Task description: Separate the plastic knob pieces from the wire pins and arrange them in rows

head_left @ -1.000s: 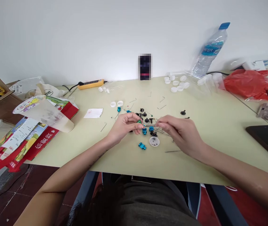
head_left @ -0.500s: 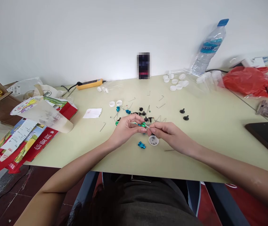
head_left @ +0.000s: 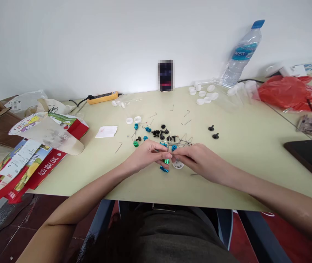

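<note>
My left hand is closed in a pinch around a small green metal piece, whose lower part shows below the thumb. A thin metal rod points upward at these fingertips. My right hand meets the left fingertips, its thumb and forefinger pinched together; what lies between them is too small to make out. Under the hands are a blue metal piece and a white round cap holding small dark parts, partly covered. Another blue piece lies just behind the fingers.
Black plastic knobs, a green piece and L-shaped hex keys lie beyond the hands. White caps and a water bottle stand at the back. A plastic cup lies left; a dark phone lies right.
Both hands have shifted slightly toward me. The green piece has turned from lying across the fingertips to pointing down, and the thin rod now stands upward.
</note>
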A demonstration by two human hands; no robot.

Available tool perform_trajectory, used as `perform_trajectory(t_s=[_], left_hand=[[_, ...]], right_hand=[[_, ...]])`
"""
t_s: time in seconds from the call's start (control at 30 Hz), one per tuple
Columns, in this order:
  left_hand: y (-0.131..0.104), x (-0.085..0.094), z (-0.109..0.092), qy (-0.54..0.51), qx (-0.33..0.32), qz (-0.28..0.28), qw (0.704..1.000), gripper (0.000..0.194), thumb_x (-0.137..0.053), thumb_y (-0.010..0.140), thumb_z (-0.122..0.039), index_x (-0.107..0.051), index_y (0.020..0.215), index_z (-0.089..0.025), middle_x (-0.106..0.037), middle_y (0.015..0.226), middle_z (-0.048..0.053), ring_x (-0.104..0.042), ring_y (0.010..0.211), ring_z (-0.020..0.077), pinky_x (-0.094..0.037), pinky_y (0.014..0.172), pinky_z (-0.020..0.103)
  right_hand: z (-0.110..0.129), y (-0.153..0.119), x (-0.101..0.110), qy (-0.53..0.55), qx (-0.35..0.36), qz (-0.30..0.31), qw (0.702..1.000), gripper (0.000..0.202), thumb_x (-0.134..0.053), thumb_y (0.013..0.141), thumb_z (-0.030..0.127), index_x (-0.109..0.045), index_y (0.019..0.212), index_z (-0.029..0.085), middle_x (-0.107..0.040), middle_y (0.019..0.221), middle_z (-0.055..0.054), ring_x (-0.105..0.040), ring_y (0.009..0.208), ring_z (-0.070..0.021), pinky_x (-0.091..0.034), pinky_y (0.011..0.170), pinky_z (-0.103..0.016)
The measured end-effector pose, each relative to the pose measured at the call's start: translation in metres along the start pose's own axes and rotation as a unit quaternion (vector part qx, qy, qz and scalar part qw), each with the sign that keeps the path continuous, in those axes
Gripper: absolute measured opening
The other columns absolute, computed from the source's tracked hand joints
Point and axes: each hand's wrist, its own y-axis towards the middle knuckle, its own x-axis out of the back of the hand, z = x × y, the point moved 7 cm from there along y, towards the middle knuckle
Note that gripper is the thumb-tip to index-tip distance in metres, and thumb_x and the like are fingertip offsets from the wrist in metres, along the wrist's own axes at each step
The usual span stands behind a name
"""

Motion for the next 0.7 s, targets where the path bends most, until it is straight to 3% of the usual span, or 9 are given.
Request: perform_trajectory(t_s=[0.1,0.17,0.3,0.37,0.43,0.5,0.57,0.63,0.7], left_hand=[[-0.001,-0.004,0.008,0.000,0.039,0.032,0.999,0.028,-0.068,0.076,-0.041,-0.072,0.083,-0.014,-0.069,0.086,0.007,-0.068,0.071,0.0166,-0.058,0.074,0.030],[-0.002,-0.006,0.010,-0.025,0.042,0.032,0.998,0.030,-0.065,0.078,-0.042,-0.071,0.082,-0.013,-0.069,0.087,0.008,-0.068,0.072,0.0162,-0.057,0.073,0.030],[-0.002,-0.010,0.005,-0.082,0.014,0.014,0.996,0.033,-0.059,0.083,-0.045,-0.065,0.082,-0.012,-0.068,0.087,0.009,-0.067,0.068,0.0157,-0.057,0.069,0.032],[-0.002,-0.009,-0.001,-0.078,-0.011,0.000,0.997,0.035,-0.058,0.083,-0.047,-0.064,0.081,-0.012,-0.067,0.084,0.009,-0.065,0.063,0.0150,-0.057,0.064,0.032],[-0.003,-0.004,-0.009,-0.046,-0.052,-0.030,0.997,0.035,-0.057,0.084,-0.046,-0.063,0.079,-0.012,-0.065,0.080,0.007,-0.064,0.061,0.0141,-0.056,0.063,0.030],[-0.005,0.002,-0.018,0.007,-0.102,-0.069,0.992,0.034,-0.056,0.085,-0.044,-0.063,0.078,-0.012,-0.063,0.076,0.006,-0.063,0.062,0.0133,-0.054,0.064,0.027],[-0.008,0.005,-0.025,0.057,-0.136,-0.094,0.985,0.033,-0.054,0.087,-0.043,-0.063,0.078,-0.013,-0.062,0.073,0.004,-0.062,0.062,0.0125,-0.052,0.065,0.025],[-0.009,0.006,-0.026,0.078,-0.145,-0.097,0.981,0.033,-0.053,0.087,-0.043,-0.063,0.078,-0.013,-0.061,0.071,0.003,-0.061,0.060,0.0112,-0.050,0.063,0.023],[-0.007,0.006,-0.022,0.057,-0.130,-0.077,0.987,0.034,-0.052,0.087,-0.044,-0.063,0.077,-0.013,-0.061,0.071,0.003,-0.059,0.056,0.0097,-0.048,0.059,0.022]], right_hand=[[0.010,-0.006,-0.003,-0.164,0.057,-0.022,0.985,0.026,-0.037,0.088,0.009,-0.058,0.078,0.018,-0.060,0.066,-0.002,-0.048,0.056,-0.0133,-0.026,0.055,-0.027],[0.012,-0.008,-0.004,-0.202,0.076,-0.038,0.976,0.025,-0.035,0.087,0.005,-0.057,0.081,0.018,-0.061,0.069,-0.004,-0.049,0.059,-0.0146,-0.026,0.055,-0.027],[0.009,-0.007,0.003,-0.096,0.065,-0.067,0.991,0.018,-0.035,0.093,0.014,-0.051,0.092,0.020,-0.061,0.075,-0.002,-0.052,0.062,-0.0141,-0.033,0.058,-0.026],[0.004,-0.006,0.013,-0.009,0.032,-0.102,0.994,0.011,-0.039,0.095,0.024,-0.049,0.099,0.021,-0.061,0.084,-0.003,-0.053,0.063,-0.0129,-0.037,0.058,-0.025],[-0.004,-0.005,0.024,0.060,-0.021,-0.143,0.988,0.017,-0.046,0.093,0.036,-0.049,0.101,0.022,-0.059,0.089,-0.003,-0.052,0.061,-0.0116,-0.039,0.056,-0.025],[-0.013,-0.003,0.024,0.120,-0.066,-0.124,0.983,0.027,-0.043,0.092,0.046,-0.052,0.091,0.020,-0.056,0.078,-0.001,-0.048,0.055,-0.0106,-0.038,0.052,-0.024],[-0.015,0.001,0.015,0.173,-0.078,-0.064,0.980,0.039,-0.034,0.095,0.049,-0.050,0.075,0.019,-0.047,0.062,0.003,-0.042,0.050,-0.0101,-0.035,0.048,-0.023],[-0.013,0.002,0.010,0.183,-0.052,-0.040,0.981,0.044,-0.029,0.097,0.046,-0.047,0.067,0.019,-0.041,0.057,0.004,-0.040,0.051,-0.0098,-0.033,0.048,-0.023],[-0.007,0.002,0.012,0.118,-0.006,-0.071,0.991,0.039,-0.031,0.098,0.039,-0.046,0.068,0.019,-0.045,0.060,0.003,-0.042,0.055,-0.0097,-0.034,0.052,-0.022]])
